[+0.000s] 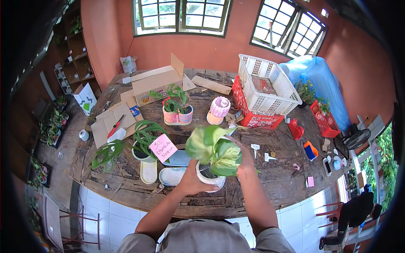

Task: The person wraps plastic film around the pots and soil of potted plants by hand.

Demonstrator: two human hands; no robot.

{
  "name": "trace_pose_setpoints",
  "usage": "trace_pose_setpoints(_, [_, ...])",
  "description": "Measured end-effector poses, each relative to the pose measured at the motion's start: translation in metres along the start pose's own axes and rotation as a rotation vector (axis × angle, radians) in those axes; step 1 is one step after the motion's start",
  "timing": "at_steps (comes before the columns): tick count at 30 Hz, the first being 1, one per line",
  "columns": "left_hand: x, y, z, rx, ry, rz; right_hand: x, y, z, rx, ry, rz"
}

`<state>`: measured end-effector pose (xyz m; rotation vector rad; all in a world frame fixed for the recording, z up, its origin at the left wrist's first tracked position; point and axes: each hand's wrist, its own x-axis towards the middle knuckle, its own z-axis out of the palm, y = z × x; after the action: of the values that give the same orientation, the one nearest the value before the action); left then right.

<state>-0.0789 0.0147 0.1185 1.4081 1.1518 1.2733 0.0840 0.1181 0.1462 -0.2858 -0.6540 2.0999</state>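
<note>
White round pot (214,183), cream-mottled green leaves (228,159): above brown wooden table (276,179) | left hand (192,180) curled round pot, likely steadying it | right hand (246,163) beside leaves; fingers' hold hidden, I can't tell

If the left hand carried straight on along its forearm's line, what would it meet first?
The pale pot that the left hand already touches. Past it, the line seems to run under the variegated leaves, though depth is unclear.

The left forearm (165,207) points between one and two o'clock, the right forearm (258,198) toward eleven, with left hand (192,180) curled and right hand (245,162) partly hidden.
</note>
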Motion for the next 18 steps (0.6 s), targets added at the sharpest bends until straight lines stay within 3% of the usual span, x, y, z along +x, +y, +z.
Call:
trace_pose_setpoints(1, [0.000,0.000,0.004,0.000,-0.007,-0.001,-0.002,0.003,0.002,0.002,0.004,-0.005])
trace_pose_setpoints(3, [0.001,0.000,0.011,0.091,0.039,0.092,-0.002,0.009,0.010,0.086,0.267,-0.023])
trace_pose_setpoints(5, [-0.002,-0.004,0.016,0.122,0.081,0.113,0.000,0.008,0.005,0.099,0.214,-0.025])
trace_pose_setpoints(7, [-0.001,-0.012,0.015,-0.071,0.014,0.118,0.000,0.005,-0.009,0.219,0.030,0.035])
trace_pose_setpoints(8, [-0.004,-0.012,0.016,-0.073,0.006,0.114,0.006,0.008,-0.021,0.146,-0.017,-0.033])
trace_pose_setpoints(11, [-0.005,0.000,0.009,-0.348,-0.043,0.024,0.006,0.009,-0.026,0.257,0.028,0.068])
trace_pose_setpoints(12, [-0.003,-0.005,0.002,-0.290,-0.108,-0.030,0.003,0.012,-0.013,0.067,0.235,-0.009])
trace_pose_setpoints(15, [-0.001,-0.017,0.000,-0.274,-0.183,-0.051,0.009,0.024,-0.040,0.121,0.110,-0.022])
trace_pose_setpoints(16, [-0.002,-0.018,0.002,-0.260,-0.152,0.002,-0.001,0.016,-0.013,0.197,0.041,0.015])
trace_pose_setpoints(18, [-0.006,-0.021,0.006,-0.249,-0.117,0.057,-0.005,0.010,0.009,0.124,0.127,0.031])
